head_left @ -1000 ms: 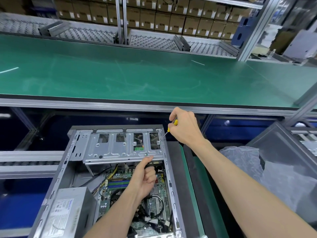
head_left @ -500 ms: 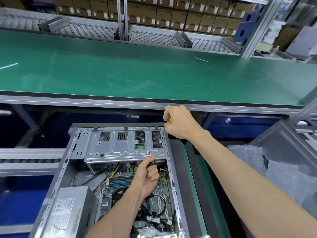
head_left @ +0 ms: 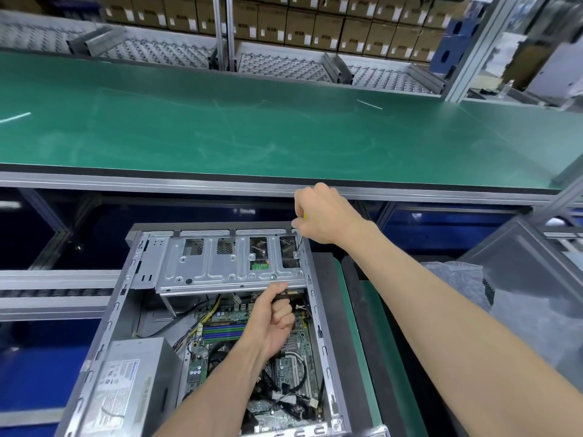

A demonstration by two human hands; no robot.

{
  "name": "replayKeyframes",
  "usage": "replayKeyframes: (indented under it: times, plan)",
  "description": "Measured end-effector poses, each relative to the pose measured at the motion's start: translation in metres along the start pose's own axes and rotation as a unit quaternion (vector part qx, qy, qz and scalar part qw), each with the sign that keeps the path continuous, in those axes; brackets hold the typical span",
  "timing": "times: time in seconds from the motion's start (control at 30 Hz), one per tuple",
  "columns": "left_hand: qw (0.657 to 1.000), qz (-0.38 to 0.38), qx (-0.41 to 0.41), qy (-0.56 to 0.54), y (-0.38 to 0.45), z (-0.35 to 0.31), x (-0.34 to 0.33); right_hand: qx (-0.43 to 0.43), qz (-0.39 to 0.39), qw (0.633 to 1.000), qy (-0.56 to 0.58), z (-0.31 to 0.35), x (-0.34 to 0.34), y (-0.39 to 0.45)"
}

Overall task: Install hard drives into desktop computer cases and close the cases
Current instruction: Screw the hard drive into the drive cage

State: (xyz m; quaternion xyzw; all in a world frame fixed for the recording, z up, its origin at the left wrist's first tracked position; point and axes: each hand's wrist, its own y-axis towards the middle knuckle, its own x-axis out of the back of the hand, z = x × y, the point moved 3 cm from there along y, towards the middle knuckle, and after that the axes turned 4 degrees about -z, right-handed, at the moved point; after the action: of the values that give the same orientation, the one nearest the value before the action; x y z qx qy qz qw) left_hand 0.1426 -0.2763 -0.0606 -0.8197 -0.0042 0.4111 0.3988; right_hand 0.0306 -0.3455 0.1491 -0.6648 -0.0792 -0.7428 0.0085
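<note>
Green workbench [head_left: 252,127], stacked cardboard boxes [head_left: 315,23] behind, crumpled plastic bag [head_left: 457,279] at right.

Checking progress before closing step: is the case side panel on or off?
Off. The computer case is open on top, motherboard, power supply and drive cage exposed.

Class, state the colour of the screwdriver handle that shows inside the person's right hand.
Yellow: a sliver of the screwdriver handle peeks from the right hand, head view.
</note>
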Motion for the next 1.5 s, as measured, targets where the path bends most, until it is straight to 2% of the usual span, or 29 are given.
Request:
replayKeyframes:
  times: [0.1, 0.23, 0.43, 0.6, 0.8, 0.97, 1.17, 1.33, 1.5]
  plan:
    - [1.0, 0.004, -0.002, -0.001, 0.0, 0.0, 0.0, 0.0, -0.007, 1.0, -0.024, 0.004, 0.001, 0.002]
    - [1.0, 0.003, -0.004, 0.0, 0.0, 0.0, 0.0, 0.016, 0.036, 0.999, 0.022, 0.009, 0.003, 0.004]
    - [1.0, 0.0, -0.003, -0.002, -0.001, 0.0, 0.0, -0.002, -0.022, 0.999, -0.043, 0.008, 0.0, 0.006]
    - [1.0, 0.003, -0.004, -0.009, -0.001, 0.0, -0.001, 0.003, 0.041, 0.999, 0.036, 0.005, 0.001, 0.006]
    - [1.0, 0.0, -0.004, -0.008, -0.001, 0.0, 0.0, 0.0, -0.016, 0.999, -0.044, 0.013, 0.0, 0.007]
    - [1.0, -0.001, -0.007, -0.006, 0.0, 0.0, 0.0, 0.0, 0.04, 0.999, 0.035, 0.014, 0.001, 0.007]
    - [1.0, -0.002, -0.006, -0.002, 0.0, 0.0, 0.001, -0.025, -0.008, 0.999, -0.033, 0.012, 0.0, 0.011]
    - [1.0, 0.002, -0.007, -0.003, 0.0, 0.0, 0.001, -0.008, 0.045, 0.998, 0.053, 0.009, 0.001, 0.011]
    - [1.0, 0.005, -0.004, -0.004, 0.001, 0.0, 0.001, -0.042, -0.011, 0.999, -0.01, 0.004, -0.002, 0.013]
